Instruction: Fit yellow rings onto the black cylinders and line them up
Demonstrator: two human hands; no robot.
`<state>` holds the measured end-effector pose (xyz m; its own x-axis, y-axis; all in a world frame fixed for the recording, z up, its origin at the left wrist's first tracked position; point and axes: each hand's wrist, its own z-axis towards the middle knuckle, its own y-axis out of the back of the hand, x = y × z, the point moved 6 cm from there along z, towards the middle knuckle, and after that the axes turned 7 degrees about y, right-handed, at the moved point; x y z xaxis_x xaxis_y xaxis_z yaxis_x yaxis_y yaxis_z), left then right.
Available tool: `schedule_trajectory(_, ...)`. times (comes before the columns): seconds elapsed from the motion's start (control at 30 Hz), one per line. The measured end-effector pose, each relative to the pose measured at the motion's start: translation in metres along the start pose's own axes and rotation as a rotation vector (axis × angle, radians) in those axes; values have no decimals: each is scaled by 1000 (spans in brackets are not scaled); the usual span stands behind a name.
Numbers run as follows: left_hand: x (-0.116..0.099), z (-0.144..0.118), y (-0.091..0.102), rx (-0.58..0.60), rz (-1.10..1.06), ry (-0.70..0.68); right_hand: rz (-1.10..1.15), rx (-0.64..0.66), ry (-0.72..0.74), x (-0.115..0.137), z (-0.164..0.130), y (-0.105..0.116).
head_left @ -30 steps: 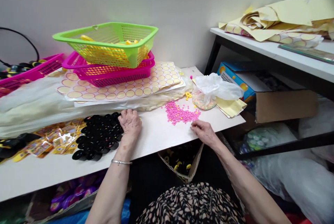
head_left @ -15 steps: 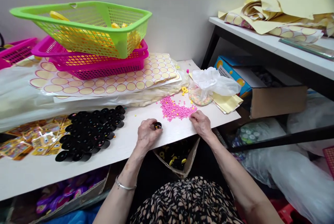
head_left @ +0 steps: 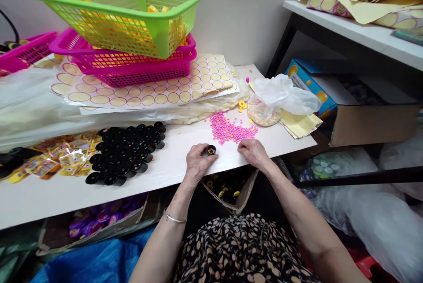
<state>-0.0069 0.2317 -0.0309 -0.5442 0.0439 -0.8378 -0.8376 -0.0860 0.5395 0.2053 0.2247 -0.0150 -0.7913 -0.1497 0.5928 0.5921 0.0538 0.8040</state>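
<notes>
Left hand [head_left: 197,162]: closed in a pinch around a small black cap [head_left: 210,149], fingers curled, thumb to one side; the cap's open face looks upward and shows coloured specks inside, a pose that appears to keep the opening within reach
Black cap: just above the white tabletop [head_left: 185,155], near its front edge, between the two hands
Right hand [head_left: 254,151]: knuckles up, fingertips bent down at the near edge of the pink beads [head_left: 231,131]; whether a bead is pinched between them cannot be told
Pink beads: spread in a loose, shallow heap on the bare table – single beads lie free at the margin
Stock of caps [head_left: 127,153]: many like black caps packed side by side to the left, well apart from the held one
Foil packets [head_left: 62,157]: a scatter of printed sachets left of the caps
Clear bag [head_left: 280,98]: open plastic bag of mixed pale beads, beyond the pink heap
Sticker sheets [head_left: 148,93]: sheets of round labels lying flat beneath the baskets
Baskets: a green basket [head_left: 112,14] nested on a pink basket [head_left: 132,69] – stacked at the back, against the wall
</notes>
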Motion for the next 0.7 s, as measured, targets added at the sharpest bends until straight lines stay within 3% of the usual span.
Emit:
schedule_trajectory(0.3, 2, 0, -2, 4, -7, -17, 180, -145, 53, -9, -5, 7)
schedule_trajectory(0.47, -1, 0, -1, 2, 6, -57, -23, -110, 81, -5, -10, 1)
schedule_trajectory(0.57, -3, -1, -1, 14, 9, -82, -40, -144, 105, 7, -9, -2)
schedule_trajectory(0.7, -6, -2, -1, 35, 44, -93, 151, -169, 313, 49, -2, -9)
